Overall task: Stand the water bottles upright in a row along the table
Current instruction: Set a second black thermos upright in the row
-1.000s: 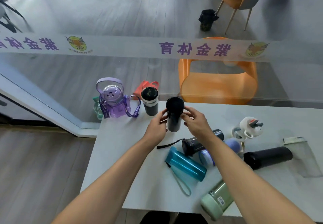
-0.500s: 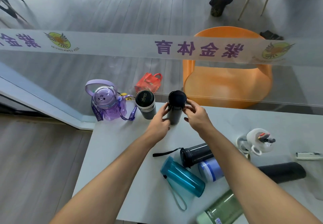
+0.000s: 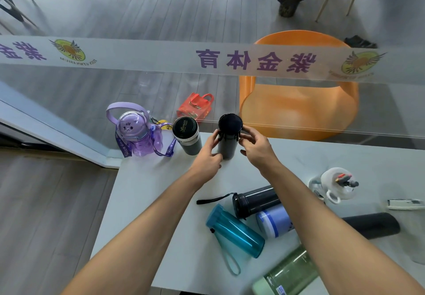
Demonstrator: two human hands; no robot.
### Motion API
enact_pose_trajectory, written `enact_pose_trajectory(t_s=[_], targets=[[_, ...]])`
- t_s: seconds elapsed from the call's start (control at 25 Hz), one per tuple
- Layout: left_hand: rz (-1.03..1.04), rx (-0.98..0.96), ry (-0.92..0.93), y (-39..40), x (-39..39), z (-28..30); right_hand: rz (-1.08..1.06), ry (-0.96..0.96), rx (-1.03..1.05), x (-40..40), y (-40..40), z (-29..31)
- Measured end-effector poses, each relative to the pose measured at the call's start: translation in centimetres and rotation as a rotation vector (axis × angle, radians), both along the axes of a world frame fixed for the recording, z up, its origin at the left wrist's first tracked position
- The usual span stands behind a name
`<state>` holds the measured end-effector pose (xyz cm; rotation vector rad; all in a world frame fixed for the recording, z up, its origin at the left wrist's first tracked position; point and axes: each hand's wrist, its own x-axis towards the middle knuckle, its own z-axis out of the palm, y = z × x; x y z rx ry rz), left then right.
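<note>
A black bottle stands upright at the table's far edge, gripped by my left hand on its left side and my right hand on its right. To its left stand a dark flask with a silver band and a purple cat-face bottle. Nearer me lie a teal bottle, a dark grey bottle with a strap, a pale blue bottle, a long black bottle and a green bottle. A white-lidded clear bottle is at the right.
The white table ends at a glass wall with a printed band. Behind the glass are an orange chair and a red bag. A small white object lies near the right edge.
Both hands have carried the black bottle farther from me, close beside the dark flask. The camera has tilted and moved nearer the table.
</note>
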<state>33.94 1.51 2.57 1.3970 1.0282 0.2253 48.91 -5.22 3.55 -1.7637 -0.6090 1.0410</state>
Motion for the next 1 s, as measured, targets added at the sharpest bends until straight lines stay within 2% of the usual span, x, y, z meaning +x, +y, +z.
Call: enact_pose_trajectory(t_s=[0.72,0.92,1.0], targets=[[-0.026,0.031,-0.004,0.2,0.3,-0.7,0.010,-0.005,-0.003,0.1,0.2,-0.5],[0.129,0.041,0.161,-0.9,-0.5,-1.5,0.029,-0.144,-0.127,0.5,-2.6,-0.9],[0.026,0.043,0.249,-3.3,-1.5,-2.5,0.069,-0.253,-0.181,0.6,-5.4,-1.1]])
